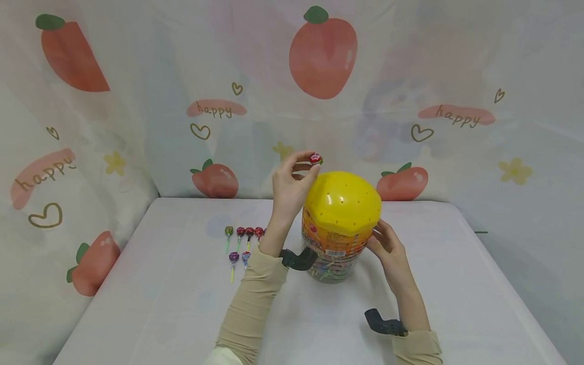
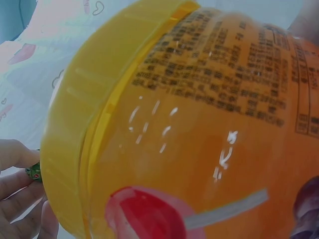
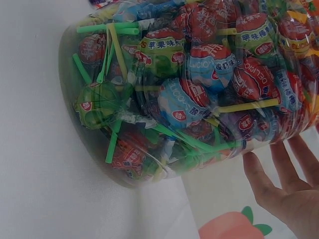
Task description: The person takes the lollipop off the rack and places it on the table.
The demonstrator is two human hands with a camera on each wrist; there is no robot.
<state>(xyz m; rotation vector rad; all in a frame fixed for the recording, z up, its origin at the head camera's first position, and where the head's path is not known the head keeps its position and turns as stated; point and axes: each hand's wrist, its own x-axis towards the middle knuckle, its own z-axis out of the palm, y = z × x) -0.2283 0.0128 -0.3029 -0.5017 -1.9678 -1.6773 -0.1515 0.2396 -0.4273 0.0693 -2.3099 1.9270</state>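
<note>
In the head view my left hand [image 1: 290, 187] pinches a lollipop [image 1: 316, 159] by its wrapped head, beside and just above the jar's yellow lid [image 1: 342, 203]. The wrapper shows red there and green in the left wrist view [image 2: 33, 172]; its stick is hidden. A large clear plastic jar [image 1: 336, 252] with an orange label stands on the table, lid on. My right hand [image 1: 393, 261] touches the jar's right side. In the right wrist view its fingers [image 3: 281, 167] extend against the jar wall, behind which many wrapped lollipops [image 3: 182, 102] lie.
Left of the jar, several lollipops lie in two rows on the white table [image 1: 159, 304], among them a green one [image 1: 229, 231] and a purple one [image 1: 233, 257]. My left forearm hides part of the rows. A printed cloth [image 1: 255, 50] hangs behind the table.
</note>
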